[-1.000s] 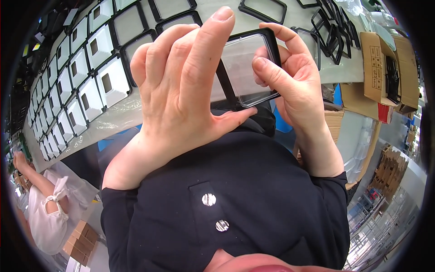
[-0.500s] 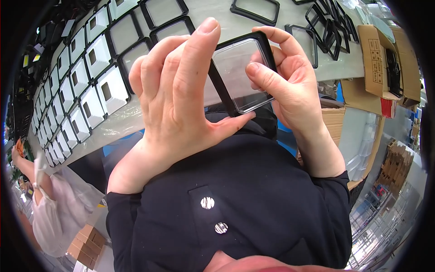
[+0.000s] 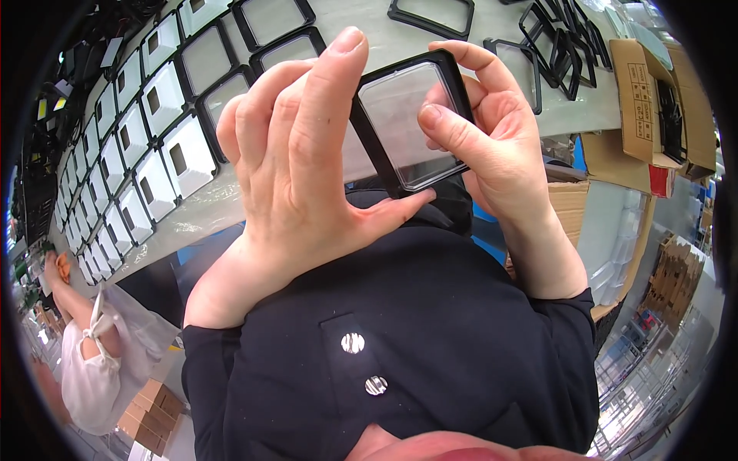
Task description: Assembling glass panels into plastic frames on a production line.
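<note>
Over the pale table (image 3: 586,115), a seemingly light, stiff black frame (image 3: 375,144), best taken by its rim, is pinched by the right hand (image 3: 498,134), the left hand (image 3: 296,150) spread wide.

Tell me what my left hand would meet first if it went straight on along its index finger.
Your left hand would probably meet the pale tabletop, left of the black frame at top centre; depth is unclear.
</note>
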Tool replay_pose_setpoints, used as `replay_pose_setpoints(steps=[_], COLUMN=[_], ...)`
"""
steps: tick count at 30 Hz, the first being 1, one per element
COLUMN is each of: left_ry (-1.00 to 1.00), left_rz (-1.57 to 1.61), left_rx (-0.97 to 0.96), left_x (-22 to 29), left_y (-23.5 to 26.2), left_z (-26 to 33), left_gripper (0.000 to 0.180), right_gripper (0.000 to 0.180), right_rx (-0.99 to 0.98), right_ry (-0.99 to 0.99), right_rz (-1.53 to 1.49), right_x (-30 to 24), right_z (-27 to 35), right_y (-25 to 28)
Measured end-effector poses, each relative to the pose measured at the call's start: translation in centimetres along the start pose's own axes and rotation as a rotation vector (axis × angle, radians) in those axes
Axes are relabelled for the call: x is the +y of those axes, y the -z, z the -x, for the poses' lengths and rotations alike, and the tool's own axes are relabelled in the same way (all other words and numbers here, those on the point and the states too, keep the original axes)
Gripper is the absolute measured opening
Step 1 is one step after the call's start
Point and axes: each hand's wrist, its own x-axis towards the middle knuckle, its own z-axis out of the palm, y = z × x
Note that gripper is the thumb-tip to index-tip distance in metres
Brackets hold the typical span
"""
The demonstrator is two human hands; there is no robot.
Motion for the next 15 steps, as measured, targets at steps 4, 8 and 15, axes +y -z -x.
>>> replay_pose_setpoints(steps=[4, 8, 15], left_ry=[-0.004, 0.001, 0.008], left_rz=[0.002, -0.012, 0.023], left_rx=[0.002, -0.004, 0.019], left_x=[0.00, -0.03, 0.16], left_y=[0.09, 0.23, -0.01], left_z=[0.02, -0.02, 0.11], left_gripper=[0.121, 0.121, 0.120], right_gripper=[0.054, 0.054, 0.054], right_rx=[-0.001, 0.002, 0.011], right_ry=[-0.006, -0.002, -0.016], right_rz=[0.020, 0.028, 0.025], right_x=[0.00, -0.05, -0.06], right_z=[-0.04, -0.12, -0.06], right_y=[0.01, -0.14, -0.15])
